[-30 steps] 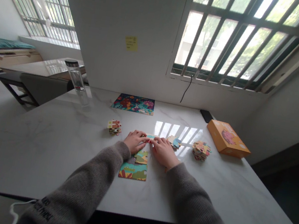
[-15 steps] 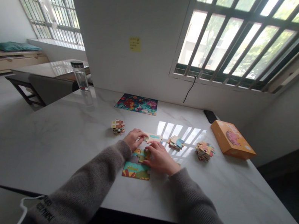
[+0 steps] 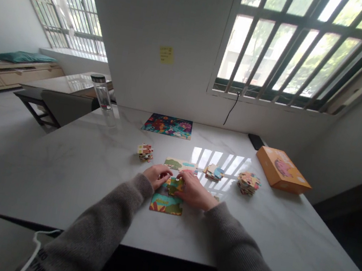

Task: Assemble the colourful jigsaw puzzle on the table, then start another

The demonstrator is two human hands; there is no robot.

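A green and yellow jigsaw puzzle piece [image 3: 175,187] is held by the fingers of my right hand [image 3: 195,190], at the upper right of a joined puzzle section [image 3: 165,206]. My left hand [image 3: 157,176] lies at that section's upper left edge, fingers bent and a little apart, with nothing visible between them. The joined part shows a teal ground, green shapes and red leaves. Just beyond my hands lies a strip of joined puzzle pieces [image 3: 176,164], pale with a green bush; my right fingers hide some of its lower edge.
Stacks of puzzle pieces stand at the left [image 3: 145,152], right [image 3: 213,172] and far right [image 3: 248,183]. An orange box [image 3: 282,170] and a black phone [image 3: 255,142] lie at the right. A dark picture sheet [image 3: 168,125] and a glass bottle [image 3: 102,93] are at the back.
My left hand has drawn back toward me and slightly left, uncovering the left end of the pale strip. My right hand stays at the green piece. The view has shifted slightly.
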